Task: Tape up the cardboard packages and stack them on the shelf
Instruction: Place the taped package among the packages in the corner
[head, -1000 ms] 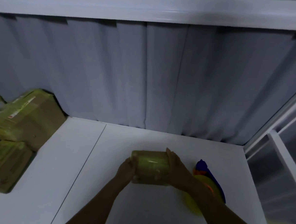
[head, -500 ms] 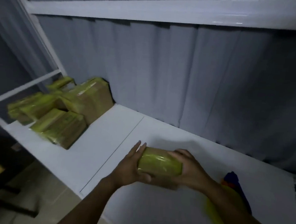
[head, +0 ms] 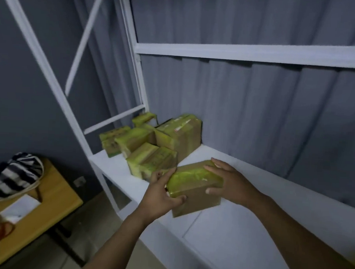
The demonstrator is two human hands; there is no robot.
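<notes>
A taped cardboard package [head: 194, 183] sits between two hands low over the white shelf [head: 239, 233]; whether it rests on the board cannot be told. The left hand [head: 159, 196] cups its near end with fingers curled round the corner, while the right hand [head: 232, 184] clamps the far end, fingers spread on top and thumb on the side. The glossy tape looks slick, so a loose grip could likely let the package slide toward the shelf's front edge and the floor. The stacked packages [head: 157, 141] crowd the left end, the nearest just beside the left hand, and a hard push could dislodge them. A grey curtain [head: 258, 108] hangs behind; a yellow worktop [head: 42, 198] carries a striped bag [head: 7, 175].
</notes>
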